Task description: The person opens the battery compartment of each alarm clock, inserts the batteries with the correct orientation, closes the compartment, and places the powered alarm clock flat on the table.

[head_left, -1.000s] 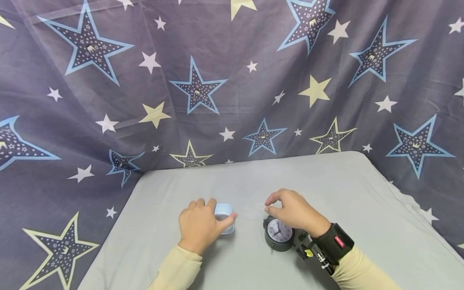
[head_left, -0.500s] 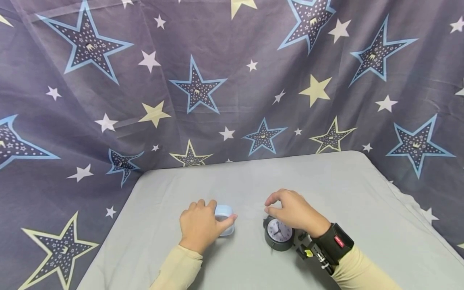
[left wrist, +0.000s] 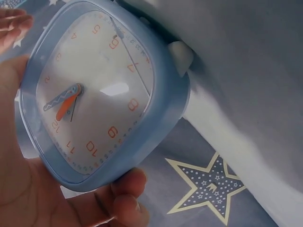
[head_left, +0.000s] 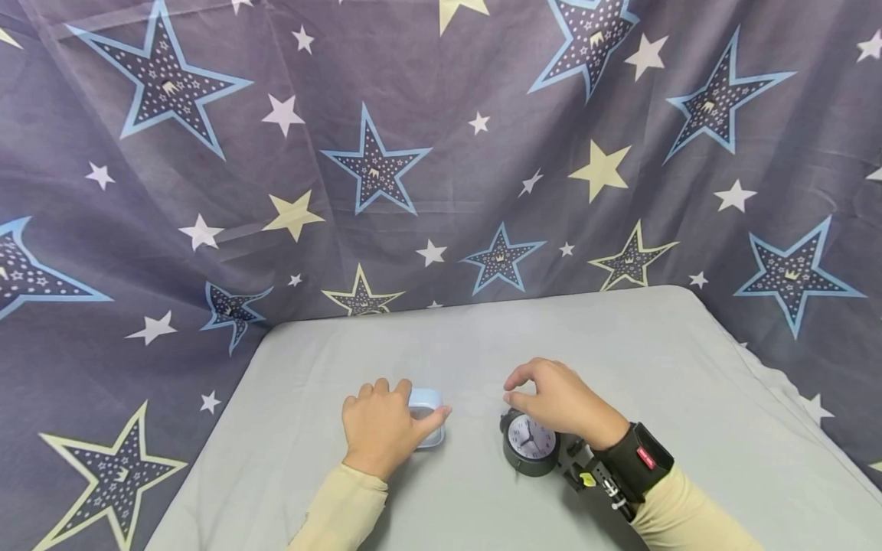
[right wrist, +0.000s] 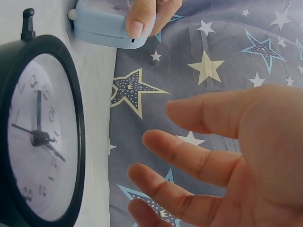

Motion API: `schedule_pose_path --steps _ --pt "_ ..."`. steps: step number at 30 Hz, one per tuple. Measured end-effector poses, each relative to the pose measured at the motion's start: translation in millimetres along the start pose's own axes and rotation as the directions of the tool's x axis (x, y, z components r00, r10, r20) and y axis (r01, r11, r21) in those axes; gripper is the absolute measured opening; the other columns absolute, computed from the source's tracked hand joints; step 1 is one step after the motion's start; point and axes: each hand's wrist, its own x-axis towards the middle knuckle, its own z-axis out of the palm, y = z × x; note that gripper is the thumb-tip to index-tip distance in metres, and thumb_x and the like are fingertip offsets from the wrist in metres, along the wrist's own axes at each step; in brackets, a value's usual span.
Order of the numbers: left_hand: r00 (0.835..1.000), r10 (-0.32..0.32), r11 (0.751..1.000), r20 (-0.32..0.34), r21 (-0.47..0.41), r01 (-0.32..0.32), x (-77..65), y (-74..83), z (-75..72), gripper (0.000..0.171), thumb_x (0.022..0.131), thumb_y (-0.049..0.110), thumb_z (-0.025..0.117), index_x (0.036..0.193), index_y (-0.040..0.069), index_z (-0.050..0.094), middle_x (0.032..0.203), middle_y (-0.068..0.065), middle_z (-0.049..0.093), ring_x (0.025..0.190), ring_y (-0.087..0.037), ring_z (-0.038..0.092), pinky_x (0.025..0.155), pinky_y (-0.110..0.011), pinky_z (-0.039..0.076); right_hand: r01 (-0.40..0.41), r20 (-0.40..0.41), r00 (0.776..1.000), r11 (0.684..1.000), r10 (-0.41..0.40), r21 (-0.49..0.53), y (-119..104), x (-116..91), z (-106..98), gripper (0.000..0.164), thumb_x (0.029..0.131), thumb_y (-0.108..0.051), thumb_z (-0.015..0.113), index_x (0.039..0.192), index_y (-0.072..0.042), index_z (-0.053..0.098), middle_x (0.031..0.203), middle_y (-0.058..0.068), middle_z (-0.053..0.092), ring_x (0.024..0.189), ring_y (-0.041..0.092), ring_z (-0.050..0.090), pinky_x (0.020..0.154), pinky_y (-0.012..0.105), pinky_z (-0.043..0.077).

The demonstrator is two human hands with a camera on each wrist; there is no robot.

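Observation:
My left hand [head_left: 379,428] grips a light blue alarm clock [head_left: 427,398] from its left side, thumb in front and fingers behind. In the left wrist view the blue clock's dial has orange numerals, and a white foot [left wrist: 181,57] is at or close to the grey cloth. My right hand [head_left: 561,398] hovers with loosely bent fingers, holding nothing. Just below it in the head view, a black round alarm clock [head_left: 530,442] stands on the cloth, its white dial partly covered by the hand. The right wrist view shows the fingers [right wrist: 180,151] apart from the black clock.
A grey cloth covers the table [head_left: 482,344]. Behind and around it hangs a dark curtain [head_left: 413,76] with blue, yellow and white stars. A black strap [head_left: 634,458] with a camera mount [head_left: 598,474] is on the right wrist, close beside the black clock.

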Motion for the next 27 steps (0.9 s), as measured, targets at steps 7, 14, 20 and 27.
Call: schedule_pose_path --steps 7,14,20,27 --pt "1.0 -0.002 1.0 -0.01 0.01 0.002 -0.5 0.7 0.1 0.08 0.07 0.093 0.058 0.091 0.017 0.072 0.072 -0.01 0.06 0.065 -0.032 0.056 0.057 -0.048 0.04 -0.003 0.0 1.0 1.0 0.003 0.002 0.3 0.4 -1.8 0.016 0.091 -0.029 0.074 0.103 -0.02 0.079 0.116 0.0 0.074 0.122 0.029 0.064 0.102 0.053 0.049" --pt "1.0 0.002 1.0 0.0 0.009 -0.002 -1.4 1.2 1.4 0.08 0.07 0.093 0.057 0.096 0.019 0.073 0.074 -0.01 0.06 0.065 -0.032 0.056 0.058 -0.048 0.041 -0.016 0.008 1.0 1.0 0.016 0.012 1.2 0.1 -3.1 0.016 0.092 -0.029 0.073 0.104 -0.021 0.079 0.118 0.001 0.074 0.124 0.029 0.063 0.104 0.053 0.048" --pt "0.999 -0.014 1.0 0.04 0.014 0.013 -1.2 2.1 -1.4 0.081 0.071 0.093 0.056 0.101 0.019 0.073 0.076 -0.011 0.061 0.068 -0.032 0.056 0.061 -0.049 0.041 -0.017 0.006 1.0 1.0 0.017 0.015 0.9 -0.1 -3.6 0.016 0.092 -0.029 0.073 0.104 -0.02 0.079 0.119 0.002 0.074 0.125 0.029 0.063 0.104 0.053 0.048" --pt "0.998 -0.034 0.999 0.05 0.039 0.032 0.6 7.3 -5.4 0.101 0.07 0.099 0.048 0.113 0.01 0.066 0.086 -0.016 0.061 0.076 -0.036 0.058 0.063 -0.05 0.044 -0.009 0.001 1.0 1.0 0.009 0.005 1.3 0.2 -5.0 0.013 0.092 -0.028 0.073 0.102 -0.022 0.079 0.119 0.003 0.074 0.124 0.031 0.063 0.104 0.054 0.048"
